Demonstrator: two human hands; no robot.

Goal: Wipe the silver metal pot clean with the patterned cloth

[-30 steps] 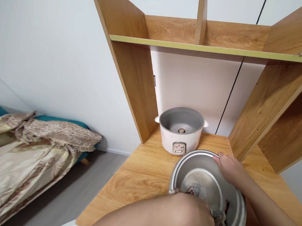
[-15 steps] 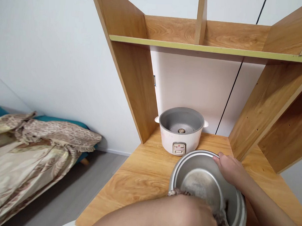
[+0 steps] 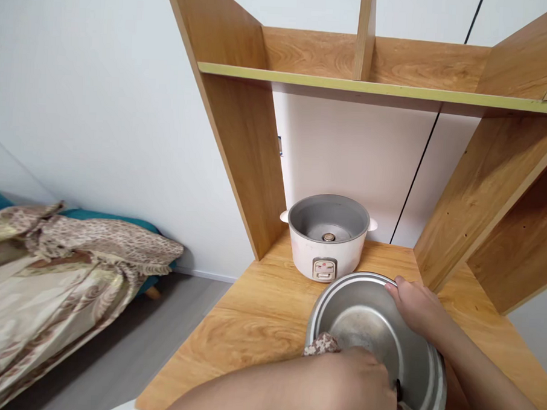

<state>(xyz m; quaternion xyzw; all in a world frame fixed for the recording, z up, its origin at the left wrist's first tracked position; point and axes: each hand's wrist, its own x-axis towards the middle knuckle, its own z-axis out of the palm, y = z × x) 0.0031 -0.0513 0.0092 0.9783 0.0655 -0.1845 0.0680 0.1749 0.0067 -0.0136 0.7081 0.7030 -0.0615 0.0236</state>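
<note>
A silver metal inner pot (image 3: 363,322) is tilted over the wooden desk, its open mouth facing me. My right hand (image 3: 416,305) grips its upper right rim, thumb over the edge. Inside the pot, my left hand (image 3: 369,378) is closed on a brown-and-white patterned cloth (image 3: 324,345), which sticks out on both sides of the hand. Most of the left fingers are hidden behind the back of the hand. A small dark spot shows beside them. Just behind the pot stands a white rice cooker body (image 3: 328,256), lidless, with a grey interior and a round metal centre piece.
The wooden desk (image 3: 232,312) carries the cooker. Upright wooden panels flank it, and a shelf (image 3: 378,89) crosses above. To the left, a patterned cover (image 3: 71,281) drapes over teal furniture on a grey floor. A white wall stands behind.
My left hand has shifted slightly right and up inside the pot, and more of the cloth shows at its left. My right hand and the pot have stayed in place.
</note>
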